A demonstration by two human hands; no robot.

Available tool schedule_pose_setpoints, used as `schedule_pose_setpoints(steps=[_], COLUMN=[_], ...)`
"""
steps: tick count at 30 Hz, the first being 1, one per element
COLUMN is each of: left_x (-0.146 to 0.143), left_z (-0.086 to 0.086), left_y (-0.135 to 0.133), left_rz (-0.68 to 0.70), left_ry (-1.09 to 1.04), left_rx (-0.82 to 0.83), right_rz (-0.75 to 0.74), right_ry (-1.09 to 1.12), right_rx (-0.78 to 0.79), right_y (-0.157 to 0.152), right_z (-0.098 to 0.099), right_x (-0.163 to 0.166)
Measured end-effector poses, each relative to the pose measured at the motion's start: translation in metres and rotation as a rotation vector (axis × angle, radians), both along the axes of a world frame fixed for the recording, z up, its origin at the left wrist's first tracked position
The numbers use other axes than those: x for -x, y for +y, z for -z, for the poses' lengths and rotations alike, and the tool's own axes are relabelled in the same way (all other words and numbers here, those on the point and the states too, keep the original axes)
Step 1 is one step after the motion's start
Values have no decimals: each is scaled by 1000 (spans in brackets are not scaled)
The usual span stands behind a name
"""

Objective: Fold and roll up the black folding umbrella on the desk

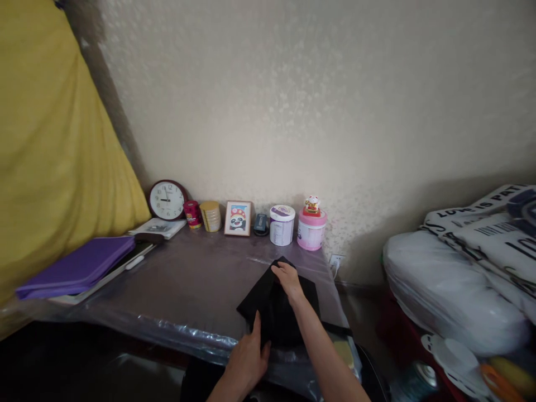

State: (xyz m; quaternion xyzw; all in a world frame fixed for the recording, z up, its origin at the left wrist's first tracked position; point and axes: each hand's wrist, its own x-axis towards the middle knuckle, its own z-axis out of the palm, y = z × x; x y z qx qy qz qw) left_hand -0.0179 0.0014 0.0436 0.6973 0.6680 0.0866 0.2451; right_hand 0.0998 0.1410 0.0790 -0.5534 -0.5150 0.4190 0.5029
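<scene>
Closest, the left hand (pixel 249 356) spreads thumb and forefinger at a black item (pixel 268 293) on the worktop (pixel 188 273), its far part under the curled right hand (pixel 288 279), pinch unclear.

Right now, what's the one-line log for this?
left hand: pointing over black fabric; right hand: on its far part; behind: framed panda picture, clock

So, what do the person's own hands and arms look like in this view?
The left hand and right hand are ungloved, with no ring, watch or bracelet visible. The right forearm shows no sleeve in view; the left wrist is bare too.
</scene>
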Motion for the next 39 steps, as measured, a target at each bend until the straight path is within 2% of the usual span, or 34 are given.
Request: schedule_pose_setpoints(steps=[5, 11, 14, 19, 24, 27, 31, 35, 39], left_x=[1, 4, 3, -3, -6, -6, -5, -4, -5], left_z=[1, -5, -11, -14, -12, -11, -5, 1, 4], left_y=[-3, -15, -15, -6, -5, -7, -7, -7, -7], left_rz=[-7, -39, 19, 88, 82, 69, 59, 55, 47], left_ry=[-34, -226, -148, 64, 83, 45, -11, 7, 21], left_rx=[5, -134, -109, 3, 11, -5, -55, -67, -63], right_rz=[36, 60, 32, 12, -59, -115, -207, -346, -392], right_ry=[-125, -320, -445, -526, -500, -461, -439, -558, -716], right_rx=[-12, -36, -39, -18, -26, -125, -378, -608, -691], right_y=[6, 7, 5, -2, -7, -15, -46, -81, -82], right_z=[17, 20, 16, 10, 7, 6, 5, 10, 18], right_x=[11, 13, 16, 19, 18, 15, 6, -5, -14])
